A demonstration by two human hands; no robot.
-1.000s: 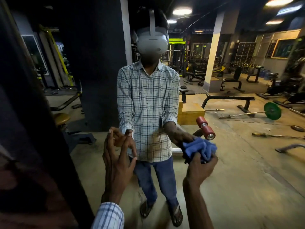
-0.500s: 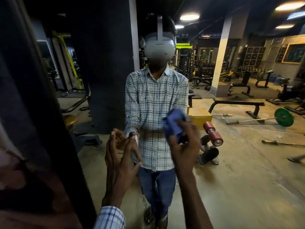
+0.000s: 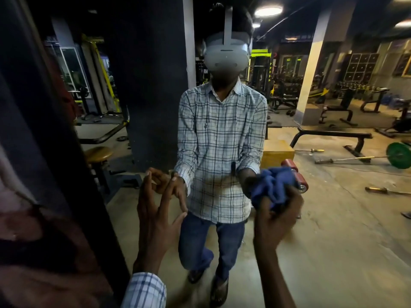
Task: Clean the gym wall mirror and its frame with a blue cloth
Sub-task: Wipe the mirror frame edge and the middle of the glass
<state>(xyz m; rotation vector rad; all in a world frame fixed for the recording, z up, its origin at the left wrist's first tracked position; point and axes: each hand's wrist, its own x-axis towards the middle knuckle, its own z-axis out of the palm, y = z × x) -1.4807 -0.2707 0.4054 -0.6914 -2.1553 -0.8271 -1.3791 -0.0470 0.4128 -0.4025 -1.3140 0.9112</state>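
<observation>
The wall mirror (image 3: 333, 218) fills most of the view and reflects me in a checked shirt and headset. My right hand (image 3: 275, 223) grips a crumpled blue cloth (image 3: 274, 187) and presses it against the glass at lower centre right. My left hand (image 3: 155, 216) is raised with straight, spread fingers, its fingertips touching the glass to the left of the cloth. The mirror's dark frame (image 3: 66, 174) runs diagonally down the left side, beside my left hand.
Everything behind the glass is reflection: a dark pillar (image 3: 153, 85), a round wooden stool (image 3: 99, 154), benches, a green-plated barbell (image 3: 398, 155) and a red roller on a concrete floor. A blurred reddish shape fills the near left corner.
My right hand has swept the cloth from mid-chest height down and to the right across the glass. The left hand has stayed in place on the mirror.
</observation>
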